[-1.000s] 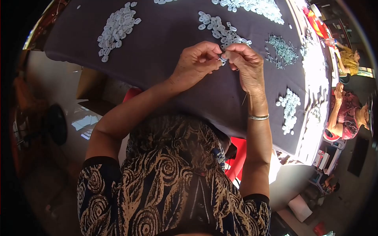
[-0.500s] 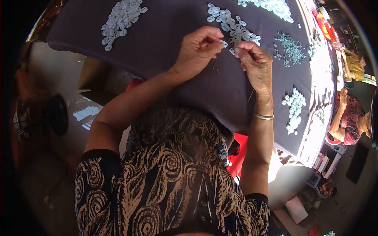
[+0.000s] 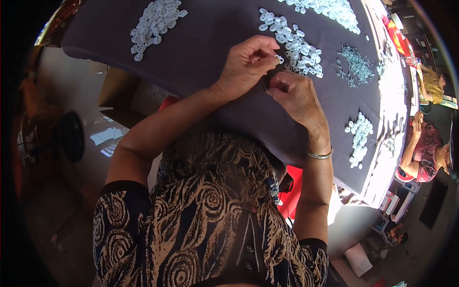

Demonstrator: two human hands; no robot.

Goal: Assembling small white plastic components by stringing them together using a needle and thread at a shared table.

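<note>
My left hand (image 3: pixel 248 64) is closed in a pinch above the dark tablecloth. Between its thumb and forefinger sits a small white plastic piece (image 3: pixel 280 60). Just to the right, my right hand (image 3: pixel 297 95) is down at the cloth with thumb and forefinger pressed together. A tiny dark tip may show at its fingers, but I cannot make out what it is. Beyond both hands lies a loose pile of white oval plastic pieces (image 3: pixel 303 56) with holes in them. A heap of small thin metal pins (image 3: pixel 357 66) is to the right of that pile.
More white pieces are heaped at the far left (image 3: pixel 155 27) and far back (image 3: pixel 332 13). A smaller pile of white pieces (image 3: pixel 359 138) lies right of my right arm. The tablecloth (image 3: pixel 205 52) covers the table. Other people (image 3: pixel 425 148) sit beyond its right side.
My right hand has left the white pile and come down to the cloth nearer me, where two small pins lay. My left hand still pinches its white piece. The whole view has shifted slightly.
</note>
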